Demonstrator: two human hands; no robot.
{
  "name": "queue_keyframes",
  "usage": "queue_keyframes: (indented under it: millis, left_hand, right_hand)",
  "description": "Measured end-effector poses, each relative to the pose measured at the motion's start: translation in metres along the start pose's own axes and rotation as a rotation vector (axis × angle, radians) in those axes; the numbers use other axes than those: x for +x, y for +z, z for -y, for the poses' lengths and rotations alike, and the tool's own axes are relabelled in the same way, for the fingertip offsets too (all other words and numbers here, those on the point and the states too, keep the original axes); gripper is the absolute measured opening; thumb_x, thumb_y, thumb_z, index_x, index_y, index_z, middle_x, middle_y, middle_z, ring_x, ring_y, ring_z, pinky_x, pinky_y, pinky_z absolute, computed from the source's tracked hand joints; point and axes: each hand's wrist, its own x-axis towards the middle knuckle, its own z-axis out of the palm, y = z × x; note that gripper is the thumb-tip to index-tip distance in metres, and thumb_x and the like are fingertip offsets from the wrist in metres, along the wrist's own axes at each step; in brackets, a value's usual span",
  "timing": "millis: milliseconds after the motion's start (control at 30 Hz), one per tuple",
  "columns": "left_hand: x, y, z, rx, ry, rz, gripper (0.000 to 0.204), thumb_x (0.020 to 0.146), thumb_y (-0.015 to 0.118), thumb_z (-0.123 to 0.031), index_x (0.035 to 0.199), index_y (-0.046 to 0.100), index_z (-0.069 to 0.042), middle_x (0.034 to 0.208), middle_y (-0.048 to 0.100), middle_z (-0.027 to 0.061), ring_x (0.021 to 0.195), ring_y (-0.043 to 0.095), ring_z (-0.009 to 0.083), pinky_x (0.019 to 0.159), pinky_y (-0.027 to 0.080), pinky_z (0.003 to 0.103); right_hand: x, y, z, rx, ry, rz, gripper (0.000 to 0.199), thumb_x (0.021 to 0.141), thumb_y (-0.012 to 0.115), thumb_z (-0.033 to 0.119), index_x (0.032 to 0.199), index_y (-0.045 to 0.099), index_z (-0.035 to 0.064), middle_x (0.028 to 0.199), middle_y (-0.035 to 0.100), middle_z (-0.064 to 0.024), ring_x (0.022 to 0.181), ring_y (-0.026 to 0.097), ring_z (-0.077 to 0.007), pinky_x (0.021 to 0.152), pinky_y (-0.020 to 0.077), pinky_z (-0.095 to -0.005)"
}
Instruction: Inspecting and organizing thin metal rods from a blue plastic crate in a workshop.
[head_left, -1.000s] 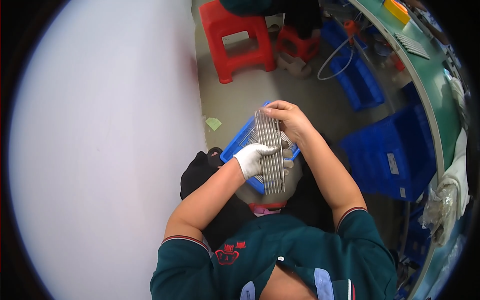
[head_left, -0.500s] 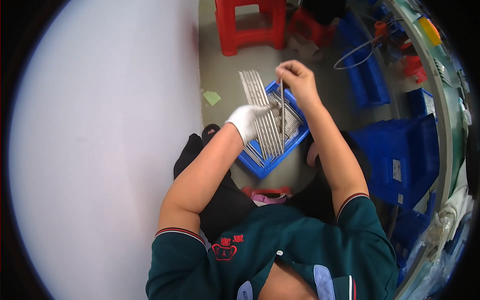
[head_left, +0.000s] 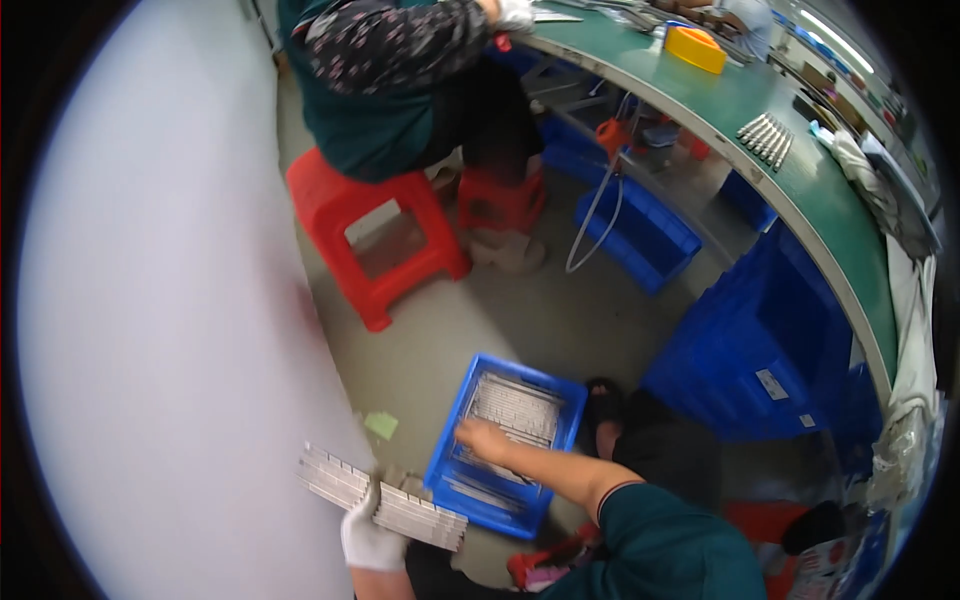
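Note:
My left hand (head_left: 372, 540), in a white glove, is closed around a flat bundle of thin silvery metal rods (head_left: 420, 515), held low beside the white wall. To its right stands a shallow blue bin (head_left: 570, 420) on the floor. Inside lie many more metal rods (head_left: 515, 405), in a larger group at the far side and a smaller one at the near side. My bare right hand (head_left: 482, 440) reaches down over the bin's left part, at the rods. Its fingertips are too unclear to show whether they grip one.
A person in dark floral sleeves (head_left: 400, 50) sits on a red stool (head_left: 320, 200) ahead. Along the right curves a green worktable (head_left: 735, 95) bearing a yellow holder (head_left: 695, 50) and several metal parts (head_left: 767, 140). Stacked blue bins (head_left: 740, 340) stand below. Green paper (head_left: 381, 425) lies near the wall (head_left: 180, 300).
The view has swung up and turned, bringing the other person and worktable in. My right hand has gone from holding up one rod down into the bin; my left moved the bundle off the bin.

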Motion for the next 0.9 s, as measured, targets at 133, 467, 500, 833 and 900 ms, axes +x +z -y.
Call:
queue_keyframes:
  millis: [133, 467, 500, 833, 900]
  left_hand:
    - [-0.005, 0.008, 0.006, 0.038, 0.021, 0.111, 0.02, 0.086, 0.061, -0.026, 0.091, 0.053, -0.008, 0.075, 0.04, 0.0044, 0.073, 0.041, 0.0241, 0.073, 0.037, 0.042]
    - [-0.001, 0.024, 0.011, 0.0, -0.053, 0.046, 0.03, 0.085, 0.064, -0.021, 0.105, 0.046, -0.007, 0.085, 0.042, 0.0068, 0.084, 0.044, 0.0262, 0.09, 0.036, 0.05]
    - [-0.001, 0.027, 0.01, 0.023, -0.048, 0.07, 0.029, 0.086, 0.062, -0.021, 0.105, 0.045, -0.007, 0.086, 0.042, 0.0073, 0.086, 0.044, 0.0266, 0.092, 0.036, 0.051]
    - [0.019, 0.006, 0.018, -0.214, -0.141, 0.32, 0.031, 0.092, 0.051, -0.015, 0.12, 0.043, -0.002, 0.115, 0.049, 0.0227, 0.108, 0.05, 0.0435, 0.094, 0.04, 0.06]
    - [0.009, 0.036, 0.018, -0.095, -0.115, 0.173, 0.018, 0.093, 0.042, -0.017, 0.106, 0.047, -0.006, 0.088, 0.047, 0.011, 0.082, 0.048, 0.0285, 0.086, 0.04, 0.047]
  right_hand:
    - [-0.015, 0.017, -0.008, -0.09, -0.105, 0.167, 0.012, 0.08, 0.052, 0.014, 0.086, 0.06, 0.0071, 0.083, 0.056, -0.0131, 0.083, 0.061, -0.0311, 0.071, 0.0511, -0.0416]
    - [-0.022, 0.052, -0.047, -0.264, 0.273, 0.383, 0.019, 0.082, 0.05, 0.013, 0.089, 0.067, 0.0095, 0.099, 0.064, -0.0122, 0.091, 0.065, -0.0311, 0.074, 0.0537, -0.0411]
    - [-0.018, 0.049, -0.046, -0.304, 0.339, 0.447, 0.021, 0.082, 0.05, 0.015, 0.092, 0.069, 0.0127, 0.101, 0.065, -0.012, 0.093, 0.065, -0.0312, 0.075, 0.0535, -0.0419]
    - [0.022, -0.072, -0.009, -0.235, 0.35, 0.334, 0.019, 0.076, 0.059, 0.024, 0.088, 0.07, 0.015, 0.092, 0.068, -0.0112, 0.088, 0.065, -0.0308, 0.073, 0.0524, -0.0438]
    - [0.037, -0.111, 0.012, -0.203, 0.32, 0.246, 0.021, 0.074, 0.062, 0.028, 0.088, 0.07, 0.015, 0.088, 0.068, -0.0112, 0.084, 0.065, -0.0305, 0.071, 0.0521, -0.0439]
